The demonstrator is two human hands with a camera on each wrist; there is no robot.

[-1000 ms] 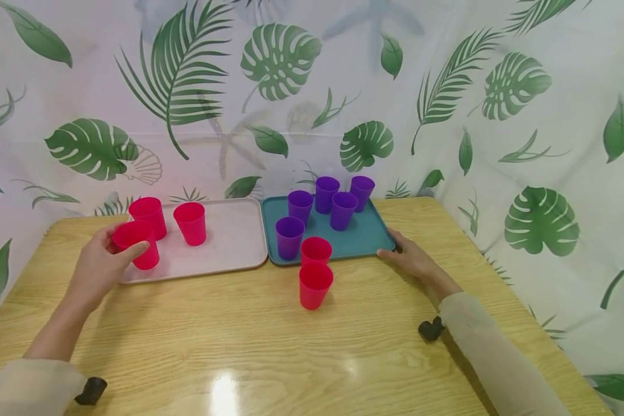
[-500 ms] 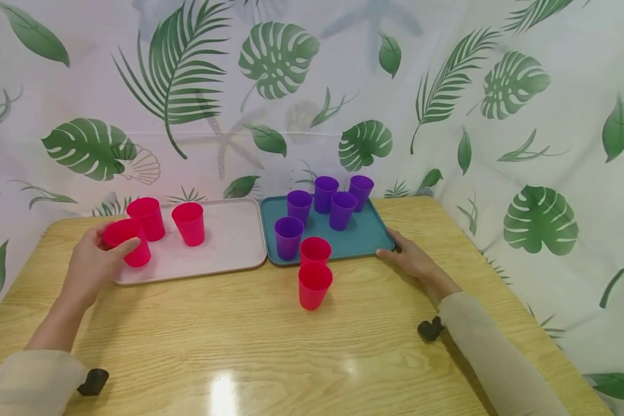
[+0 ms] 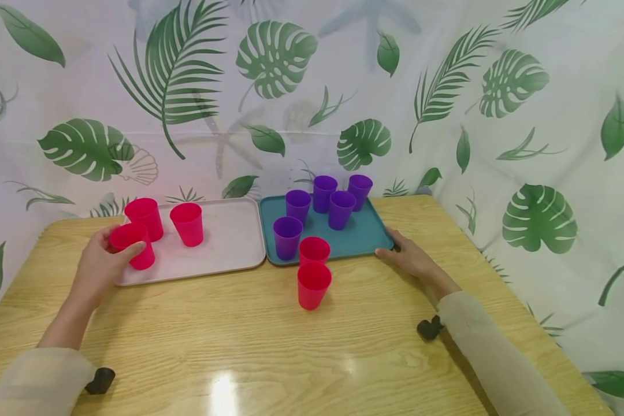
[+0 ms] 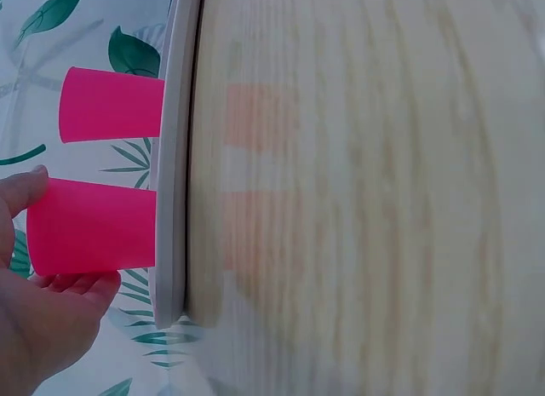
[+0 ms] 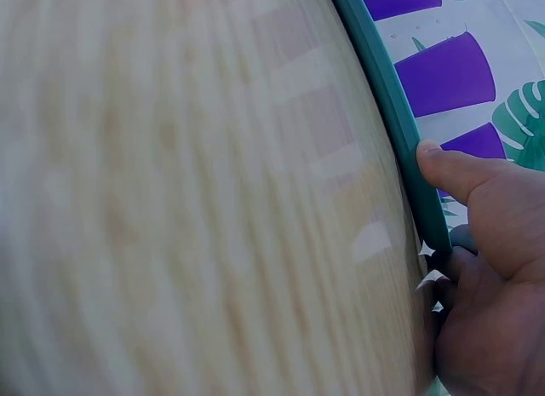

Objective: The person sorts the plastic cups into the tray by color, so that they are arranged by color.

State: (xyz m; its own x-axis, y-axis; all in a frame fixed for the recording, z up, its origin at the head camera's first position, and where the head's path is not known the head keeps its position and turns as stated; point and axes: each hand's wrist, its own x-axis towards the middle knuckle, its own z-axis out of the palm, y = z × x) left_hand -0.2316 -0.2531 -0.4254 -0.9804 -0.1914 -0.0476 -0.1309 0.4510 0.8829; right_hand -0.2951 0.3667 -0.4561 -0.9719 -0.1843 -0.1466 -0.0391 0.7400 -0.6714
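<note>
My left hand (image 3: 100, 263) grips a red cup (image 3: 143, 252) at the front left corner of the white tray (image 3: 234, 240), thumb on the near side and fingers around the far side. In the left wrist view this cup (image 4: 94, 227) stands upright with its base at the tray. Two more red cups, a back one (image 3: 153, 222) and a right one (image 3: 188, 228), stand on the same tray. At the right, my right hand (image 3: 413, 257) holds the front right corner of the teal tray (image 3: 366, 240), its thumb (image 5: 443, 166) on the rim. Several purple cups (image 3: 340, 212) stand on that tray.
Two red cups stand at the teal tray's front: one (image 3: 314, 247) by its front edge, the nearer one (image 3: 314, 289) on the wooden table (image 3: 229, 335). The two trays sit side by side. Behind the table hangs a leaf-print cloth (image 3: 301, 138).
The left hand and its red cup first shift a little left, then come slightly back right and lower. The right hand keeps its place on the teal tray.
</note>
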